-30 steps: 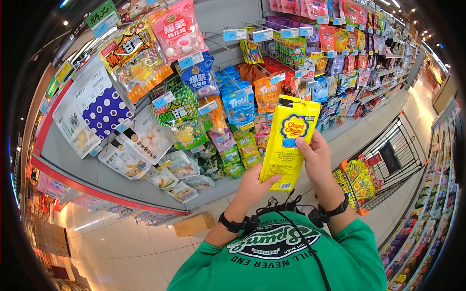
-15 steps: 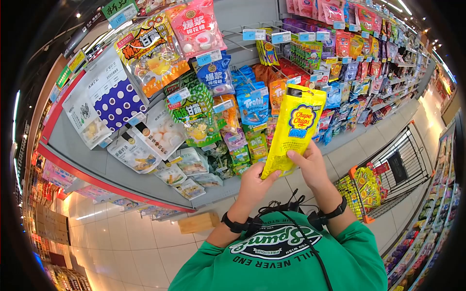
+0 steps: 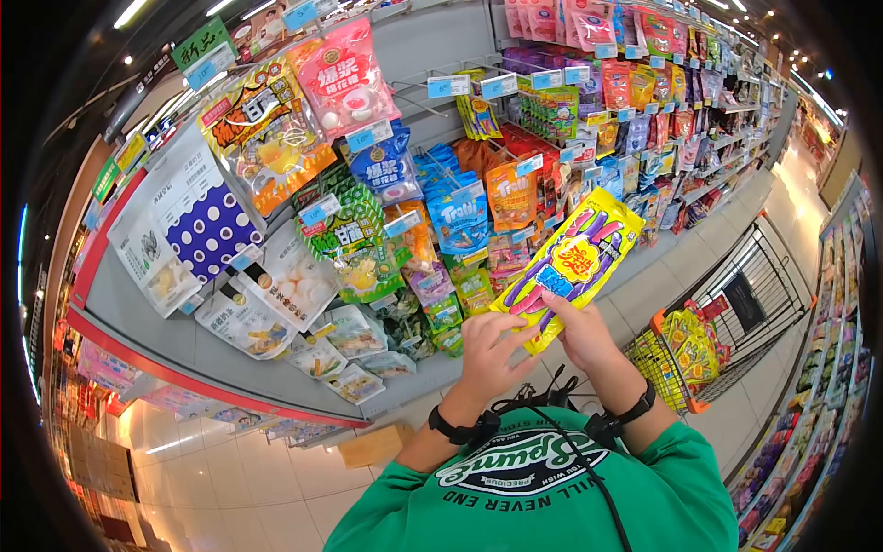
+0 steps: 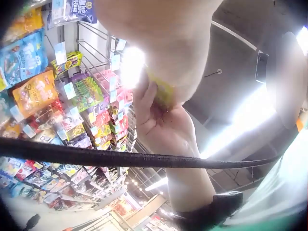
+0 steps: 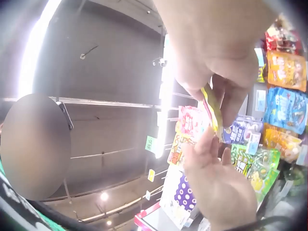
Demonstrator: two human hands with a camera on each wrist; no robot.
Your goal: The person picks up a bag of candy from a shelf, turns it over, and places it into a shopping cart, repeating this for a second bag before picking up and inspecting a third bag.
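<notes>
A yellow candy packet (image 3: 575, 267) with purple and pink strips pictured on it is held at its lower end, tilted up to the right. My right hand (image 3: 589, 339) grips its lower right side, thumb across the face. At the lower left corner, my left hand (image 3: 492, 354) pinches the packet with bent fingers. In the right wrist view the packet (image 5: 213, 113) is seen edge-on between my right hand (image 5: 221, 53) above and my left hand (image 5: 224, 185) below. The left wrist view shows only a bit of the packet (image 4: 161, 91), partly hidden by the hands.
Hanging candy bags (image 3: 354, 244) fill the shelf rack ahead, with price tags on the hooks. A wire shopping cart (image 3: 745, 299) stands at the right, holding several yellow packets (image 3: 692, 350). Further right runs another stocked shelf (image 3: 814, 405). A wooden block (image 3: 372, 446) lies on the floor.
The packet has been turned over from its text side to its picture side and tilts further right. My left hand's fingers now lie over its corner, where the thumb was before.
</notes>
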